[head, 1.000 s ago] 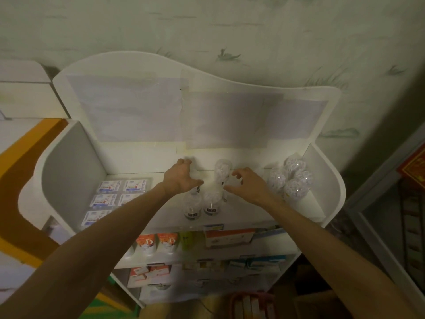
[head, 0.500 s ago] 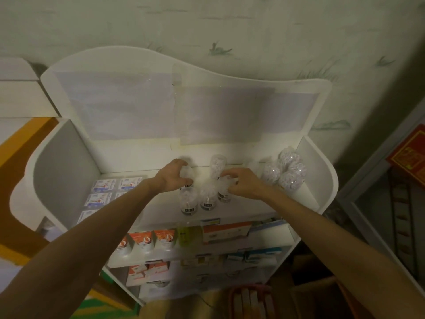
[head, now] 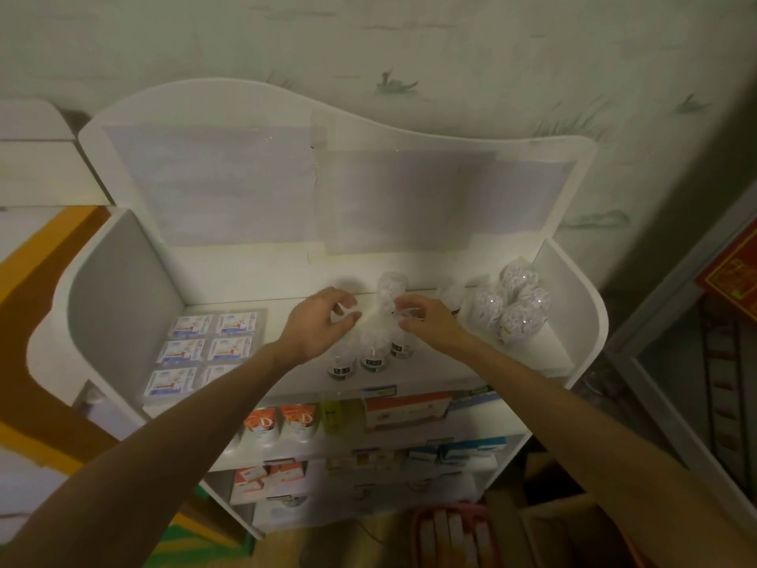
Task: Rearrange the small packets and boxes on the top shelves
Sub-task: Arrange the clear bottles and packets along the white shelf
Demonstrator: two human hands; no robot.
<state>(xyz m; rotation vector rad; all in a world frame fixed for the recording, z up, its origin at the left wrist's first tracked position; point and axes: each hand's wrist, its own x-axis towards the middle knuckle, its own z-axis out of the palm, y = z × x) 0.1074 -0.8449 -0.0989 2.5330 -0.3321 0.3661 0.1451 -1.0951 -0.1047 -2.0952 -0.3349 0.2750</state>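
I take this for a small shop: a white display stand (head: 573,289) carries rows of identical sealed packets (head: 207,346), matching clear bottles (head: 375,354) and boxed goods (head: 403,412), with a price label (head: 379,391) on the shelf edge.

A white shelf unit (head: 123,280) stands against a dim, pale-green patterned wall (head: 450,43).

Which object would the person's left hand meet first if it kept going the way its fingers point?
Probably the clear wrapped bottle right at the left hand fingertips; contact may already exist, but blur hides it. Beyond stands the shelf's back panel.
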